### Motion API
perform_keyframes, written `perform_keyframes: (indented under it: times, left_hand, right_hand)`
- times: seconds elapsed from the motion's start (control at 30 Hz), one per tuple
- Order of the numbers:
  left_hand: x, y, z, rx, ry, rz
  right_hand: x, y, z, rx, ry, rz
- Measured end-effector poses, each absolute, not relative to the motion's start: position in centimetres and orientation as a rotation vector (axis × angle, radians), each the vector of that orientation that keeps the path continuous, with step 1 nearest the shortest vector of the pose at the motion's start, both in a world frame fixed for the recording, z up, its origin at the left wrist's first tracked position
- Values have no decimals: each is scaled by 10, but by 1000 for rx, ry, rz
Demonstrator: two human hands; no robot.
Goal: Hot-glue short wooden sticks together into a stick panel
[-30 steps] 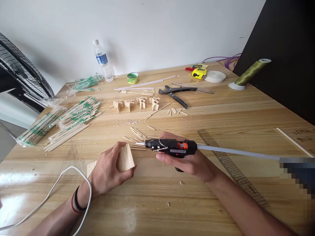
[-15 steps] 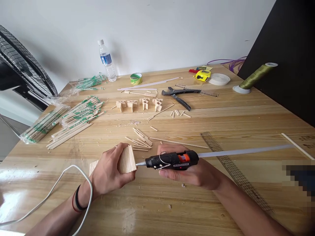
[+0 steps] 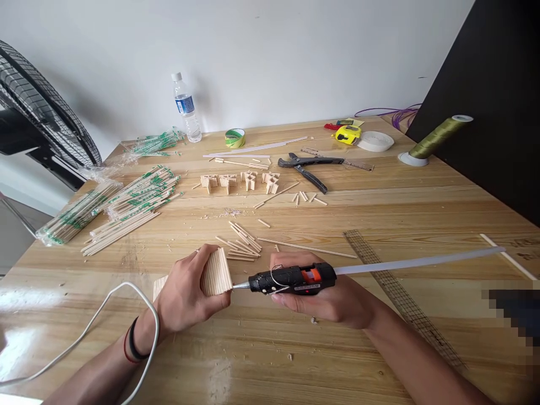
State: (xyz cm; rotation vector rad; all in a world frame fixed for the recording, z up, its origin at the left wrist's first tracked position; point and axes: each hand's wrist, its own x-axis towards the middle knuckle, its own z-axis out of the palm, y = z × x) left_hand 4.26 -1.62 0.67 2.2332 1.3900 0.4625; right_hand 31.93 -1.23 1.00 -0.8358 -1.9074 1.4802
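Observation:
My left hand [image 3: 188, 292] is closed around a block of wooden sticks [image 3: 216, 273] set side by side; another part of stick work [image 3: 160, 286] shows behind the hand. In my right hand [image 3: 324, 306] is a black glue gun [image 3: 291, 279] with an orange part on top and a long clear glue stick [image 3: 417, 262] coming out of its back. The metal nozzle meets the lower right edge of the block. Short cut sticks [image 3: 240, 243] lie just beyond my hands.
Small stick assemblies [image 3: 228, 181] stand in a row farther back, beside a black cutter [image 3: 307, 166]. Bundled sticks [image 3: 143, 188] lie left, near a water bottle [image 3: 186, 107] and fan [image 3: 42, 107]. A clear ruler [image 3: 400, 292] lies right; a white cable [image 3: 154, 315] crosses my left wrist.
The glue gun has shifted slightly left and its back end has dipped a little, with the nozzle still at the block's edge. My left hand has hardly moved.

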Motion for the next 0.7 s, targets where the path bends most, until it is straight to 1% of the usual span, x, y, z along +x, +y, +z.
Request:
perform_keyframes:
  times: [0.47, 0.7]
  left_hand:
    - [43, -17, 7, 2219, 1384, 465]
    - [44, -16, 8, 2226, 1375, 457]
  right_hand:
    - [320, -12, 10, -844, -1903, 1514]
    - [320, -14, 8, -928, -1931, 1439]
